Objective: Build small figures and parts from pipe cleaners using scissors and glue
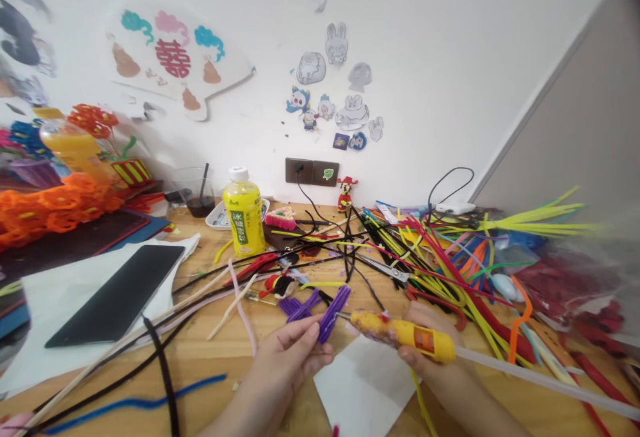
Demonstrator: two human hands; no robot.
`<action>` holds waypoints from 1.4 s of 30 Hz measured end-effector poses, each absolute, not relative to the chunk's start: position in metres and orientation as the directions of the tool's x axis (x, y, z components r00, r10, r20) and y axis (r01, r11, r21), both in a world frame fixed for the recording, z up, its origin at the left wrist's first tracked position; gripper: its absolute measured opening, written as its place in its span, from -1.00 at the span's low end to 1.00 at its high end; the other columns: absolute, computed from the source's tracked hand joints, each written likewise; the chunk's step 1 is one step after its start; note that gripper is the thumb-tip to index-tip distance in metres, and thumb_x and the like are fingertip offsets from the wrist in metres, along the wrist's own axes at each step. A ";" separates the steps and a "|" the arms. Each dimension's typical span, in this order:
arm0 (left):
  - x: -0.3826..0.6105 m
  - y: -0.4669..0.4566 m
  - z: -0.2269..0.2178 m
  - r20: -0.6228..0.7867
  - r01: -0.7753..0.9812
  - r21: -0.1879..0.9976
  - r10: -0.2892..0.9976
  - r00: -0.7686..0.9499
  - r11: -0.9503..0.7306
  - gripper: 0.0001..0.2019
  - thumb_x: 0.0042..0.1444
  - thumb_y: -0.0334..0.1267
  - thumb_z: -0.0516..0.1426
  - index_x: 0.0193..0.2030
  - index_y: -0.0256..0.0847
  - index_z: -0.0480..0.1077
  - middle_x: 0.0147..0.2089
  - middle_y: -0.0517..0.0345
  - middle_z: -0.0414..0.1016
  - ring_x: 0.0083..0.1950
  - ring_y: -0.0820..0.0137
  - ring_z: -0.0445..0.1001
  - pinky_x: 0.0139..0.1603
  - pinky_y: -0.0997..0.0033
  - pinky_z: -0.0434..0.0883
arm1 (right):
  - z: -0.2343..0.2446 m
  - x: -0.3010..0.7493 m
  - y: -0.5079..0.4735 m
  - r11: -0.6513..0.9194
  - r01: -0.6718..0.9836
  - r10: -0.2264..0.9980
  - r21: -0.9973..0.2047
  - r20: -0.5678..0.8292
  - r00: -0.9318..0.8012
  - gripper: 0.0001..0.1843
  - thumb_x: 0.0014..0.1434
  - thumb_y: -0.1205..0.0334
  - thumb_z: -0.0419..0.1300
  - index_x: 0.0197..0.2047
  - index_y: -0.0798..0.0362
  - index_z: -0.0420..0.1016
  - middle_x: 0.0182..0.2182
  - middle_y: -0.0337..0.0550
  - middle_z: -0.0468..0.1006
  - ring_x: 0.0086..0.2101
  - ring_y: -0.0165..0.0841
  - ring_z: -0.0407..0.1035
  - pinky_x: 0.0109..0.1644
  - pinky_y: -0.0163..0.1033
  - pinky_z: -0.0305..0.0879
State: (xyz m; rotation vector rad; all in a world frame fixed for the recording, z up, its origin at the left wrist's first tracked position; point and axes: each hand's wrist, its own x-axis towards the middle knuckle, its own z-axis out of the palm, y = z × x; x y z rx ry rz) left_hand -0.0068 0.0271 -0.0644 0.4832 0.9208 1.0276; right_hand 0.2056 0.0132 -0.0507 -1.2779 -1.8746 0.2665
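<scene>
Home craft corner, wooden desk (pixel 210 347) heaped with pipe cleaners (pixel 430 270), cartoon stickers (pixel 336 84) on white wall (pixel 440 70)

Fuzzy purple chenille stems (pixel 334 314), glossy yellow plastic glue gun (pixel 400 335), smooth wooden tabletop (pixel 210 357)

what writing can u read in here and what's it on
"冰糖雪梨" on the green label of the yellow drink bottle
"囍" in red on the fan-shaped wall decoration
The smaller print on the bottle and the small marks on the fan are too blurred to read
</scene>
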 end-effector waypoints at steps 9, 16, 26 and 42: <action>-0.006 0.027 -0.062 -0.458 -0.486 0.728 0.870 0.181 0.484 -0.71 -0.36 -0.30 0.35 -0.40 -0.32 0.51 -0.60 0.11 0.52 -0.54 0.48 0.46 -0.41 0.56 0.45 | -0.045 0.208 0.014 0.430 0.706 0.843 -0.563 0.530 -0.090 -0.47 0.02 -0.27 -0.06 -0.66 0.02 0.15 -0.67 -0.27 0.13 -0.62 -0.37 0.12 -0.57 -0.26 0.04; -0.006 0.025 -0.060 -0.424 -0.481 0.747 0.886 0.186 0.459 -0.67 -0.42 -0.25 0.36 -0.42 -0.34 0.51 -0.62 0.13 0.49 -0.54 0.48 0.44 -0.40 0.53 0.44 | -0.045 0.215 0.012 0.367 0.755 0.857 -0.543 0.513 -0.048 -0.55 0.06 -0.17 -0.02 -0.60 0.02 0.22 -0.64 -0.24 0.20 -0.58 -0.35 0.18 -0.53 -0.25 0.11; -0.008 0.025 -0.060 -0.430 -0.483 0.745 0.885 0.178 0.459 -0.72 -0.30 -0.35 0.33 -0.35 -0.31 0.49 -0.50 0.09 0.52 -0.48 0.41 0.49 -0.32 0.42 0.47 | -0.055 0.224 0.035 0.207 0.972 0.919 -0.111 0.362 -0.155 -0.72 -0.06 -0.02 0.17 -0.46 0.05 0.38 -0.51 -0.13 0.40 -0.43 -0.25 0.32 -0.43 -0.26 0.14; -0.007 0.021 -0.059 -0.432 -0.472 0.748 0.882 0.188 0.467 -0.73 -0.32 -0.35 0.33 -0.39 -0.33 0.49 -0.52 0.09 0.52 -0.46 0.38 0.51 -0.33 0.45 0.49 | -0.038 0.231 0.029 0.339 0.474 0.928 -0.813 0.373 -0.023 -0.68 0.24 0.13 -0.17 -0.16 0.05 0.33 -0.30 -0.09 0.43 -0.25 -0.33 0.34 -0.16 -0.25 0.28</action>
